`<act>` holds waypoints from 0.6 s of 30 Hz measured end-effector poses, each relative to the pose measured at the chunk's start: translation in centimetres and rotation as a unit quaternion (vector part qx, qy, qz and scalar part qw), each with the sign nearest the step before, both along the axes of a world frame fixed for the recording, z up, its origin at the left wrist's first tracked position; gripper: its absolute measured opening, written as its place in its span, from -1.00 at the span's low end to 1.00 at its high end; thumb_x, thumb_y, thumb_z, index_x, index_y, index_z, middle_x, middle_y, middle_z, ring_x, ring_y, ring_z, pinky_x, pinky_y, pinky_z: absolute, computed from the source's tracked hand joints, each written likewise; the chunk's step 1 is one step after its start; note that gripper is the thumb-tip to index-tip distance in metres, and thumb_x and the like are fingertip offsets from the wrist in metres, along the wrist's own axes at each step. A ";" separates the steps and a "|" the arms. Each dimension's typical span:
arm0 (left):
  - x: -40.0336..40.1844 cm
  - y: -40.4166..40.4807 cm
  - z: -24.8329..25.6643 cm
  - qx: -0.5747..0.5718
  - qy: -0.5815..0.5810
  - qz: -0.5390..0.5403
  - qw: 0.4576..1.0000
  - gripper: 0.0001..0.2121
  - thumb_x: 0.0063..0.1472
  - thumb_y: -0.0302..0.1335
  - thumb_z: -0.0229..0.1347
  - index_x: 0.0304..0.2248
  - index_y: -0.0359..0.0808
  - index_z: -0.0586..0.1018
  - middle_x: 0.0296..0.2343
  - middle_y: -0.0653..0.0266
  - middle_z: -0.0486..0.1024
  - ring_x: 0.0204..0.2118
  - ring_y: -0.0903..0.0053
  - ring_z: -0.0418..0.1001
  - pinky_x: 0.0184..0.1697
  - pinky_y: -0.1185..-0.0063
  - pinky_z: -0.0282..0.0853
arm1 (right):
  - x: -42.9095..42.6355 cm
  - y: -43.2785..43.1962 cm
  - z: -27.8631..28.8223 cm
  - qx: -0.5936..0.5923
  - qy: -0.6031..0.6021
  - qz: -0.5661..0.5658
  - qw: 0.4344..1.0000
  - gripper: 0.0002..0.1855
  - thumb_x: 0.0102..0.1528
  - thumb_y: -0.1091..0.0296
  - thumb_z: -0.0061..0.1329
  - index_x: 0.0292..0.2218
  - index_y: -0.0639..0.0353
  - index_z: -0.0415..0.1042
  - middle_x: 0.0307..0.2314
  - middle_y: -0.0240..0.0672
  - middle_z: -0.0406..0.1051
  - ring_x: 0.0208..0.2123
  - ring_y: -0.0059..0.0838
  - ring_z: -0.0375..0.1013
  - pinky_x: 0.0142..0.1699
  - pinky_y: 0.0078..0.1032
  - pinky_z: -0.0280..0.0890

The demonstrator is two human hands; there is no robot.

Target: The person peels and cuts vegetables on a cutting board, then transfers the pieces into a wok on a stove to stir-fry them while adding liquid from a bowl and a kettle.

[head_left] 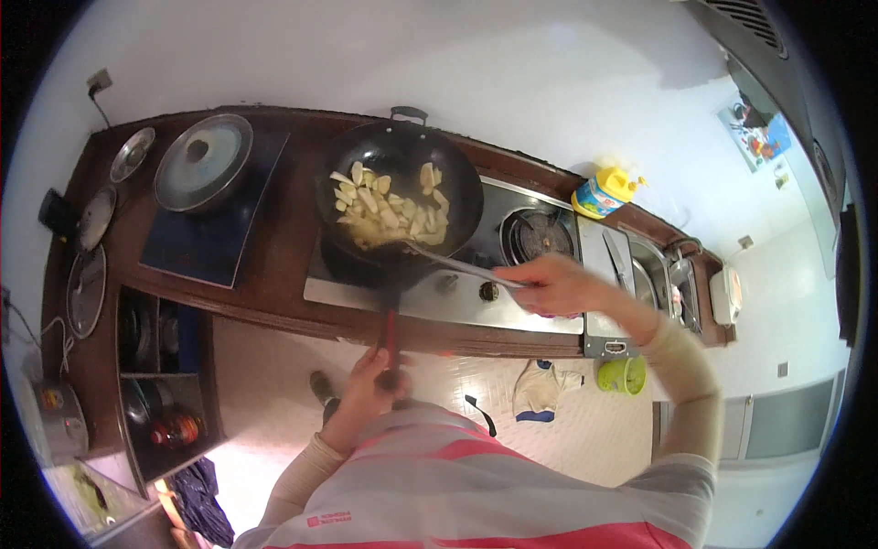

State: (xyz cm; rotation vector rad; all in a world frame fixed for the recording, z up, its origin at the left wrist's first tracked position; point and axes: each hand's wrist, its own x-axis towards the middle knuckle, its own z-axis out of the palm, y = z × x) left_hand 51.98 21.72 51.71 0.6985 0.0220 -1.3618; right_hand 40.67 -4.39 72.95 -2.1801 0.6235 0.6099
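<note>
A large black wok (459,165) sits over the left part of a gas stove (357,295). Pale sliced vegetable pieces (391,209) lie in its bottom and up its far wall. My left hand (374,384) is wrapped around the wok's red and black handle (391,336), close to my body. My right hand (552,285) grips a metal cooking spatula (456,264) by its handle, above the stove's front knobs. The spatula's head is in the wok at the near edge of the pieces, partly hidden by them.
Left of the wok, a lidded pan (204,165) stands on a dark cooktop (257,199). Pot lids (88,291) lie farther left. On the right are a second burner (542,237), a yellow jug (603,193), a knife (615,257) and a sink (645,274). A green bin (622,376) stands below.
</note>
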 end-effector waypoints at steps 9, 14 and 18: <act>-0.6 -0.6 0.8 0.048 -0.089 -0.004 0.995 -0.76 0.25 -0.25 -0.16 -0.25 -0.26 0.30 -0.39 0.08 0.42 -0.61 0.53 0.35 -0.66 0.65 0.17 | 5.5 -4.9 -12.0 -0.243 -0.346 -0.008 0.906 -0.55 -0.06 0.45 -0.07 -0.07 0.14 0.31 -0.61 -0.03 0.38 -0.55 -0.16 0.41 -0.40 -0.46 0.30; -0.4 -0.5 0.6 0.045 -0.085 -0.008 0.995 -0.76 0.24 -0.25 -0.14 -0.26 -0.26 0.31 -0.42 0.06 0.42 -0.65 0.52 0.33 -0.69 0.64 0.16 | 5.5 -7.5 -8.5 -0.330 -0.130 0.099 0.930 -0.53 -0.13 0.48 -0.18 -0.12 -0.02 0.38 -0.45 -0.07 0.42 -0.35 -0.11 0.42 -0.21 -0.26 0.32; 0.0 0.0 0.4 0.051 -0.082 0.001 0.995 -0.75 0.23 -0.24 -0.12 -0.28 -0.27 0.31 -0.43 0.07 0.42 -0.68 0.53 0.31 -0.72 0.64 0.14 | 1.4 -10.0 1.5 -0.346 -0.106 0.155 0.919 -0.50 -0.17 0.51 -0.13 -0.12 -0.07 0.40 -0.36 -0.09 0.42 -0.30 -0.16 0.41 -0.19 -0.31 0.31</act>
